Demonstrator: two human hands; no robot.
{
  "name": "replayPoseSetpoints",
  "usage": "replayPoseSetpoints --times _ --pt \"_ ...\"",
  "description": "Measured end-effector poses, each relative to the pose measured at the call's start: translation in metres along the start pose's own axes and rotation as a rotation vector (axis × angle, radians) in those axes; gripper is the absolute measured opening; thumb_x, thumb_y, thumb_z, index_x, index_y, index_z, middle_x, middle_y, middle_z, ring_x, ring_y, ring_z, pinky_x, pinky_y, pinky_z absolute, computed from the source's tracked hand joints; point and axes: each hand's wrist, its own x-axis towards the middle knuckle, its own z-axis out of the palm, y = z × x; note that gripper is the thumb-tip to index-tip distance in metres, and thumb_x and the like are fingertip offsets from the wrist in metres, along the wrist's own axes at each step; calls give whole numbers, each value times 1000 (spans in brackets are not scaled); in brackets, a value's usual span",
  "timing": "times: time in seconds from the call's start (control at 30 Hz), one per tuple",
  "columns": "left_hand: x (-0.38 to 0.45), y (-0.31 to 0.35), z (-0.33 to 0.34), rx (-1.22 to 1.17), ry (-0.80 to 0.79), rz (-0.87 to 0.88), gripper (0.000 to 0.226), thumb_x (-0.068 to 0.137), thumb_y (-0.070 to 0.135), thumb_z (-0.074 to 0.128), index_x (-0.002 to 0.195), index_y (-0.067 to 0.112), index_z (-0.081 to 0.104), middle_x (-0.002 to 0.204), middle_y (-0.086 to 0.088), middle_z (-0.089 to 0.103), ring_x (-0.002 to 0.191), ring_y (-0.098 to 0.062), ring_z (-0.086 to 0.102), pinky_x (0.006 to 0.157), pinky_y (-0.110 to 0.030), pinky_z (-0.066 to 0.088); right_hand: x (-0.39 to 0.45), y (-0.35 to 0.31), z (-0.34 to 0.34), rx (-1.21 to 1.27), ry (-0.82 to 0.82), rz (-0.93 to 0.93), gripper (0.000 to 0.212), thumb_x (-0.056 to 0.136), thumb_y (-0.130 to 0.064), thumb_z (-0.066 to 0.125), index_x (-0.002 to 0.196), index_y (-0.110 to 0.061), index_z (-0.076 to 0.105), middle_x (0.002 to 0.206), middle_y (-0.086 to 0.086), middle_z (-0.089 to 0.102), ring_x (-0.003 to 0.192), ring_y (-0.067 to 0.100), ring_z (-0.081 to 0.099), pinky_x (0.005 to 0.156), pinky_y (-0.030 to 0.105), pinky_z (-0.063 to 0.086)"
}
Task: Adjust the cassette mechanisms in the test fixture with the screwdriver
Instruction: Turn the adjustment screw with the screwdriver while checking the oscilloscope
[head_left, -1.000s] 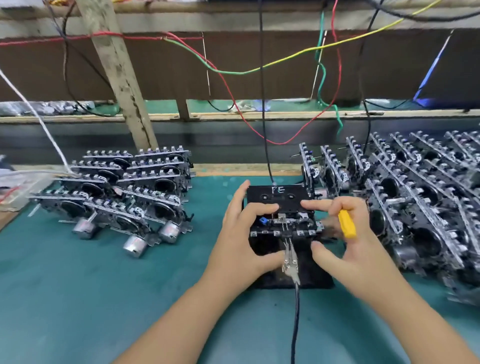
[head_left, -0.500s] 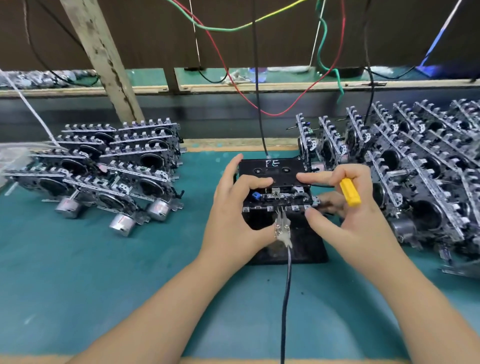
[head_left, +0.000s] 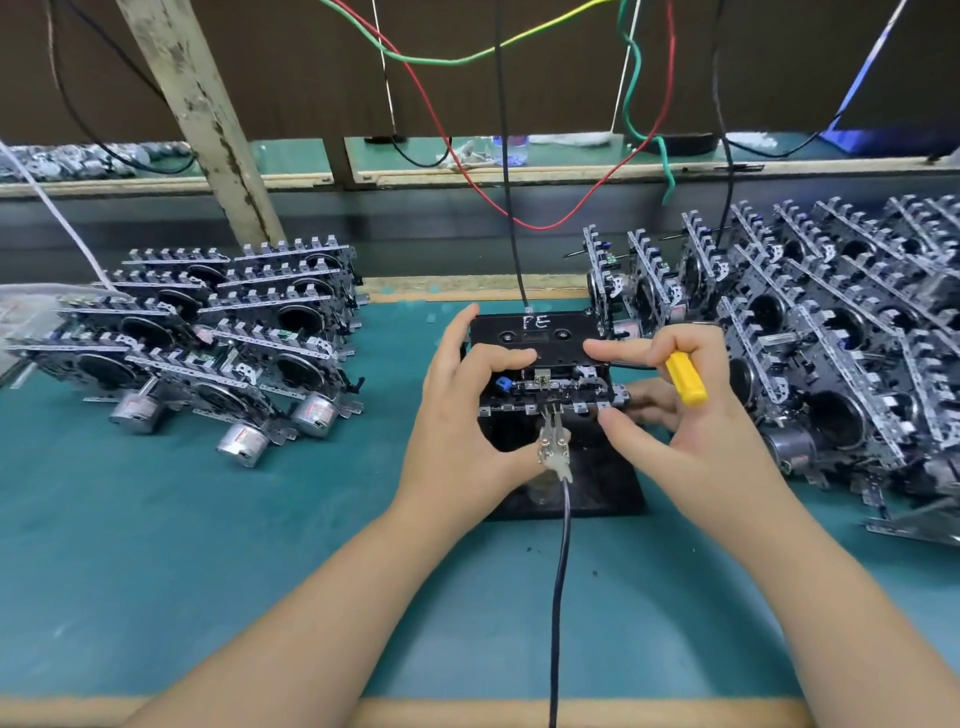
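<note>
On the bench: a teal mat (head_left: 182, 545) with a smooth, faintly scuffed face, edged in pale wood at 6 o'clock.
Fixture: my black test fixture (head_left: 597, 493) is a glossy, blocky base at the centre of the mat, a black cable (head_left: 560, 582) running from it toward 6 o'clock.
Mechanism: the cassette mechanism (head_left: 550, 392) sits on the fixture, a stamped metal frame with toothed tabs, its long axis running 9 to 3 o'clock.
Cassette: a matte black cassette (head_left: 535, 332), chalked "FE", lies at the mechanism's 12 o'clock side.
My left hand (head_left: 457, 415): fingers curled round the mechanism's 9 o'clock end, index tip on the cassette, thumb at the front edge.
My right hand (head_left: 691, 421): index finger straight on the cassette, thumb on the front tabs, remaining fingers curled round the screwdriver (head_left: 685, 378).
Screwdriver: smooth yellow plastic handle, butt pointing to 4 o'clock; its tip is hidden.
Stacks: more mechanisms (head_left: 218, 332) at 9 o'clock, with cylindrical steel motors; others (head_left: 831, 332) at 3 o'clock.
</note>
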Motion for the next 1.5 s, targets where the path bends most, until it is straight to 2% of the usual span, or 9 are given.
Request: replayPoseSetpoints --times 0.33,0.47,0.53,0.57,0.67,0.83,0.93,1.23,1.5 --pt "-5 6 -6 -98 -28 -18 56 61 44 83 109 56 58 155 37 13 141 2 35 105 -9 32 -4 9 -7 -155 -38 56 55 92 1 63 109 -45 39 136 -26 60 104 9 69 90 20 53" --pt "15 21 -19 -395 -84 -221 51 81 -1 75 95 46 60 157 6 29 143 -21 35 111 -35 34 15 0 -11 -218 -165 73 61 97 4 56 93 -56 47 128 -28 64 109 -2 65 94 10 45" --pt "23 23 -21 -467 -26 -298 62 82 -15 65 81 46 60 151 -3 37 138 -24 39 101 -33 34 12 -2 -14 -233 -137 72 47 95 15 50 90 -29 65 112 3 76 99 14 67 88 15 48" --pt "27 27 -17 -458 18 -312 68 82 -15 66 76 53 63 150 4 36 137 -21 39 105 -34 34 14 -9 -14 -227 -77 104 37 98 13 49 85 -16 66 104 7 78 101 15 66 93 19 46" --pt "17 16 -5 -241 -38 -119 49 77 8 84 96 50 69 152 31 19 144 -4 30 113 -23 33 20 -34 -17 -148 91 47 23 94 -26 56 97 -47 65 93 -21 76 81 -10 65 73 3 42" --pt "4 2 -2 -52 -8 -20 60 61 36 88 110 52 58 158 34 12 144 -4 36 104 -14 36 34 -55 -29 -30 240 -80 16 78 -46 66 90 -44 75 102 -15 61 94 8 64 82 8 44" --pt "2 -3 -2 -47 1 -18 65 63 28 91 109 56 56 157 36 11 145 2 29 100 1 26 38 -59 -23 45 215 -71 6 83 -35 74 89 -34 74 96 -8 72 88 14 71 82 19 54" --pt "2 -3 -2 -13 -24 -24 64 63 24 92 110 49 56 160 22 16 146 6 22 105 -4 27 48 -62 5 20 97 -106 5 91 -18 64 93 -19 59 80 2 73 78 21 73 78 40 61" --pt "2 -2 -2 -8 -17 -24 66 63 22 92 111 49 55 161 19 16 148 -3 25 113 -37 38 52 -57 11 18 58 -86 10 95 -4 66 93 -13 60 78 4 73 76 20 73 76 36 62"
